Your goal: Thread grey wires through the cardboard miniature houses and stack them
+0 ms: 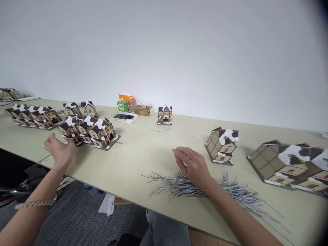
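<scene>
My left hand (58,149) hovers open over the table's near edge, just in front of a cluster of small model houses (88,131) with brown-and-white roofs. It holds nothing. My right hand (192,164) rests palm down, fingers apart, on the upper edge of a heap of thin grey wires (238,194) spread on the beige table (143,153). A single model house (222,145) stands just right of that hand.
More model houses stand at the far left (33,116), behind the cluster (80,108), at the back middle (164,114) and at the right edge (292,164). A phone (123,117), an orange-green carton (126,102) and a small box (144,110) sit near the wall.
</scene>
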Demonstrator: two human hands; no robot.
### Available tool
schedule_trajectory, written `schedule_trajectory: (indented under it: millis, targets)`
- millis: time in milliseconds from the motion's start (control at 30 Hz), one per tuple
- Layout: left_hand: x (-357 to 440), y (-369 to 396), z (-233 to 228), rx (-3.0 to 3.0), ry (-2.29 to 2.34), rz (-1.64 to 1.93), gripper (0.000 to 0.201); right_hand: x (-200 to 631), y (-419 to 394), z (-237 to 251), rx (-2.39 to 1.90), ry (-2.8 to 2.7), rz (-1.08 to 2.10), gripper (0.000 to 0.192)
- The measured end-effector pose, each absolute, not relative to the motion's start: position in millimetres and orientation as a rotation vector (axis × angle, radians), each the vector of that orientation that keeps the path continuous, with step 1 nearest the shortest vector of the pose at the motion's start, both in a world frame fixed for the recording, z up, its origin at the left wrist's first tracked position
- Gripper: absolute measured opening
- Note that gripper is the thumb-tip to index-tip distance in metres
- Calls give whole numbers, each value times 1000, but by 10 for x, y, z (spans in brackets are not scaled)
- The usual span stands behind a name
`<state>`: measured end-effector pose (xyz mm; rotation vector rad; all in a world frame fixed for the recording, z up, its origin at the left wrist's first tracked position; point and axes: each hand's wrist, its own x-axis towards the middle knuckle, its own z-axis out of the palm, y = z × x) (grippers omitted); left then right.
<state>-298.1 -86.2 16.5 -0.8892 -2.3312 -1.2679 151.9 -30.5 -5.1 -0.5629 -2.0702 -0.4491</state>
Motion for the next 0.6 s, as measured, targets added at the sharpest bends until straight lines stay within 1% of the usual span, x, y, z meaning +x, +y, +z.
schedule_trajectory:
  millis: [33, 133, 267, 400, 533, 600]
  targets:
    - [-3067, -870, 181, -870, -2410, -1254, 56, 1516, -304, -55, -559, -2073, -448, 17]
    - [-3219, -873, 206, -928, -2613, -1193, 38, 1514, -303, -66, -553, -2074, -442, 19]
    - [-3242, -851, 198, -972, -2631, -1201, 27, 1517, -299, -76, -565, -2082, -426, 20]
    - [-3301, -815, 173, -960, -2534, -1224, 27, 1515, -298, -80, -562, -2079, -431, 19]
    - [-3343, -795, 139, -943, -2534, -1199, 29, 1518, -300, -75, -559, -2084, -424, 19]
    - [-3269, -802, 123, -930, -2408, -1212, 34, 1523, -300, -71, -559, -2085, -429, 19]
